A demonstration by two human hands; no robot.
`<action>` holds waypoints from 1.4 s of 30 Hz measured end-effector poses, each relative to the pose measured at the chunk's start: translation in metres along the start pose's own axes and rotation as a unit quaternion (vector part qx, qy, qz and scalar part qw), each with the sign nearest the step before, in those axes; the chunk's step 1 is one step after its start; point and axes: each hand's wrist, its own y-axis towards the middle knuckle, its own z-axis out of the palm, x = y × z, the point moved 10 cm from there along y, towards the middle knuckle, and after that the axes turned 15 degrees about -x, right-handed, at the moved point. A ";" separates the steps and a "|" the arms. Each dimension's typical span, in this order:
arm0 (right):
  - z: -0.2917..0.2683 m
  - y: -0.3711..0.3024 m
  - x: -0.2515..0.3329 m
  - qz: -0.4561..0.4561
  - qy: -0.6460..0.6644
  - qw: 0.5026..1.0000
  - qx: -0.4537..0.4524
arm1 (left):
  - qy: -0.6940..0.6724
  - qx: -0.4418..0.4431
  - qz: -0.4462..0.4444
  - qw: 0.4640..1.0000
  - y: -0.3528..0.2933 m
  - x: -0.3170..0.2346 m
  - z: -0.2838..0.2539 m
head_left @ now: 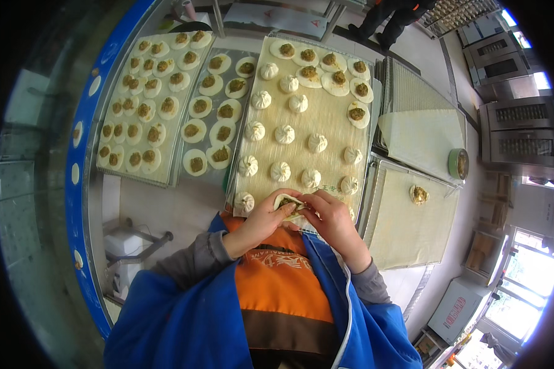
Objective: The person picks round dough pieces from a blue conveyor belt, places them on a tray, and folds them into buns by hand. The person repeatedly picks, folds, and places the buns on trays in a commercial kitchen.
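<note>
A partly folded bun (287,206) with brown-green filling showing sits between my hands, over the near edge of a lined tray (301,157). My left hand (266,220) cups it from the left, thumb against the filling. The fingers of my right hand (331,216) pinch the dough's right edge. Several closed, pleated buns (281,171) stand in rows on the tray just beyond my hands. At the tray's far end and right side lie flat dough rounds (338,83) topped with filling.
On the left, a tray (166,123) and a dark surface (210,136) carry more filled dough rounds. To the right, a lined tray (406,230) bears one filled round (419,195); a green bowl (458,164) stands beyond it. Another person's legs (388,21) show at the back.
</note>
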 end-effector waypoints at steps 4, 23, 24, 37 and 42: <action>0.005 -0.010 0.006 -0.045 -0.020 0.999 0.008 | 0.029 0.000 -0.010 1.000 -0.001 0.013 -0.005; 0.032 -0.015 0.021 -0.131 0.005 0.987 0.094 | 0.235 0.095 -0.172 0.952 -0.001 0.051 -0.024; 0.032 -0.016 0.024 -0.150 0.002 0.985 0.090 | 0.196 0.108 -0.199 0.954 -0.004 0.051 -0.020; 0.032 -0.008 0.000 -0.052 0.020 0.998 0.029 | 0.191 0.046 -0.053 0.979 0.001 0.031 -0.022; 0.041 0.003 0.021 -0.097 -0.014 0.994 0.056 | 0.164 0.024 -0.063 0.984 0.005 0.027 -0.035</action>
